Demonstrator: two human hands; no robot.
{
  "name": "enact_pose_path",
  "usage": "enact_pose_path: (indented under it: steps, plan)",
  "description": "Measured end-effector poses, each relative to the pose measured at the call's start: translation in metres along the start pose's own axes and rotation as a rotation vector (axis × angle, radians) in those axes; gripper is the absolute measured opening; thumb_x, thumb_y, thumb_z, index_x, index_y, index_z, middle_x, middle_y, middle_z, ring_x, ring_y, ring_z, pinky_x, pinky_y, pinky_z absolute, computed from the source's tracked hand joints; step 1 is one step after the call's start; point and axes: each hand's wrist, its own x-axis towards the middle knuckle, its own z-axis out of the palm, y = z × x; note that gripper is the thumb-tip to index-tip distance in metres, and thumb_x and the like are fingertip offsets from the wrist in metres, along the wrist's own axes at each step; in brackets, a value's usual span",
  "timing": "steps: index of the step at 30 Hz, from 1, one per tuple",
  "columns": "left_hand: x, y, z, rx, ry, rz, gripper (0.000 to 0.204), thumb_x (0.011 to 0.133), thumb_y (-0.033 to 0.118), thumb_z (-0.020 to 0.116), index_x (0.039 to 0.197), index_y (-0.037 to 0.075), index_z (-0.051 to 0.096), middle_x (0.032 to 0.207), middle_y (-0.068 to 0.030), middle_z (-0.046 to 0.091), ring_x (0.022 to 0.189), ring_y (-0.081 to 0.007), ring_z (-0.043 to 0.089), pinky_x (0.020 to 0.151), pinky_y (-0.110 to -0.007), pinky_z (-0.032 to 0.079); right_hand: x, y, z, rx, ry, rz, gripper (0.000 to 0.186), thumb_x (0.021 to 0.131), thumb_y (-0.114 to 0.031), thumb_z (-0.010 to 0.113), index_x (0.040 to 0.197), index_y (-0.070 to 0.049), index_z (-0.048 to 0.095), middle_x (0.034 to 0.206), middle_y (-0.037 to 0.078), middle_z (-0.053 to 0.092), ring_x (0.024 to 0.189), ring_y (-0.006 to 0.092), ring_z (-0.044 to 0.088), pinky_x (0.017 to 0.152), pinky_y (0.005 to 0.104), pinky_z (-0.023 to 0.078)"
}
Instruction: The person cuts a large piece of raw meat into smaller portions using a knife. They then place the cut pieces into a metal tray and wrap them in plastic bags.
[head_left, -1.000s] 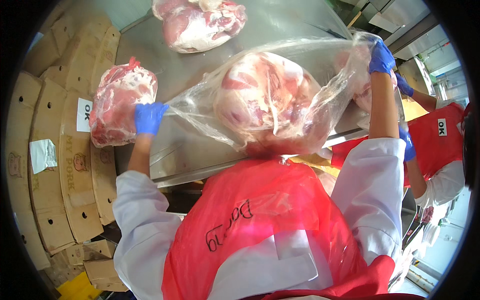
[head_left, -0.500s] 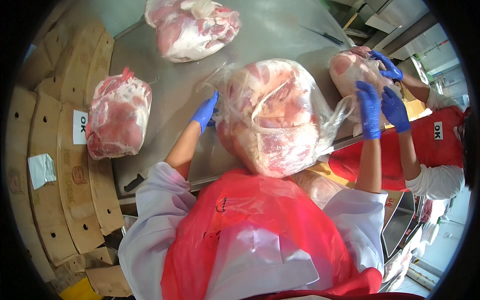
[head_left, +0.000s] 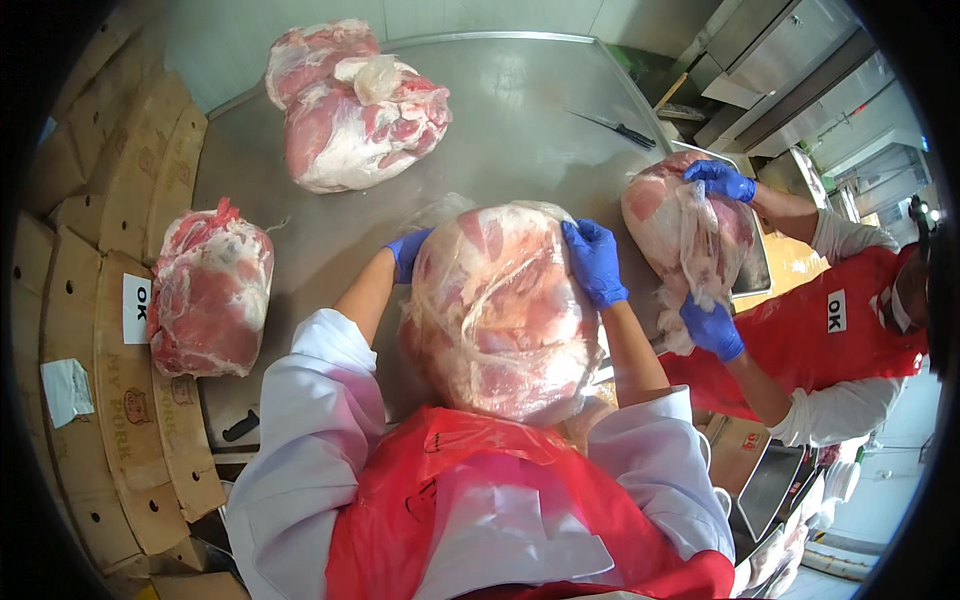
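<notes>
Preferably, press large rounded pink-and-white raw meat piece (head_left: pixel 500 320) evenly from both sides with broad palms; smooth loose clear thin plastic film (head_left: pixel 440 211) gently, so it should not tear. Meat lies between both hands, at near edge of grey metal desk (head_left: pixel 500 85), close to red plastic apron (head_left: pixel 375 530). Left blue-gloved hand (head_left: pixel 405 255) at upper left side: fingers mostly hidden, grip cannot be told. Right blue-gloved hand (head_left: pixel 594 262) touches upper right side, fingers bent; pinching film or only resting, cannot tell.
</notes>
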Motion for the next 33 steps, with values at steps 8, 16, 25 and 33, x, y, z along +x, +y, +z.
enact_pose_path:
  steps: [8, 16, 25, 33]
  plan:
    - [0.052, 0.007, -0.025, 0.463, 0.312, -0.015, 0.044, 0.099, 0.040, 0.043, 0.122, 0.007, 0.060, 0.116, -0.0083, 0.065, 0.102, -0.0177, 0.061, 0.092, -0.036, 0.049, 0.042, -0.002, 0.001, 0.057, -0.071, 0.381, 0.041, 0.101, -0.033, 0.048, 0.095, 0.003, 0.066, 0.083, 0.006, 0.066, 0.071, 0.0158, 0.059, 0.066, 0.0317, 0.049]
    - [0.046, 0.065, -0.014, 0.447, 0.845, 0.447, 0.036, 0.097, 0.033, 0.048, 0.115, 0.007, 0.064, 0.109, -0.0082, 0.066, 0.094, -0.0185, 0.063, 0.083, -0.036, 0.052, 0.062, 0.005, -0.006, 0.623, 0.073, 0.480, 0.040, 0.100, -0.039, 0.049, 0.080, -0.008, 0.064, 0.062, 0.000, 0.054, 0.048, 0.0106, 0.046, 0.044, 0.0284, 0.036]
    - [-0.144, 0.181, 0.141, -0.233, 0.504, 0.911, 0.025, 0.097, 0.028, 0.056, 0.114, 0.010, 0.062, 0.100, -0.0021, 0.063, 0.082, -0.0148, 0.062, 0.051, -0.033, 0.051, 0.025, -0.108, -0.077, 1.002, -0.021, 0.225, 0.026, 0.099, -0.035, 0.051, 0.104, -0.012, 0.063, 0.089, 0.001, 0.066, 0.074, 0.0148, 0.064, 0.055, 0.0297, 0.051]
    - [-0.178, 0.159, 0.131, -0.178, 0.540, 0.968, 0.027, 0.098, 0.028, 0.055, 0.119, 0.011, 0.060, 0.097, -0.0011, 0.066, 0.076, -0.0138, 0.063, 0.047, -0.029, 0.047, 0.006, -0.115, -0.067, 1.193, -0.044, 0.173, 0.023, 0.098, -0.035, 0.053, 0.095, -0.015, 0.063, 0.081, -0.001, 0.064, 0.063, 0.0123, 0.057, 0.051, 0.0258, 0.040]
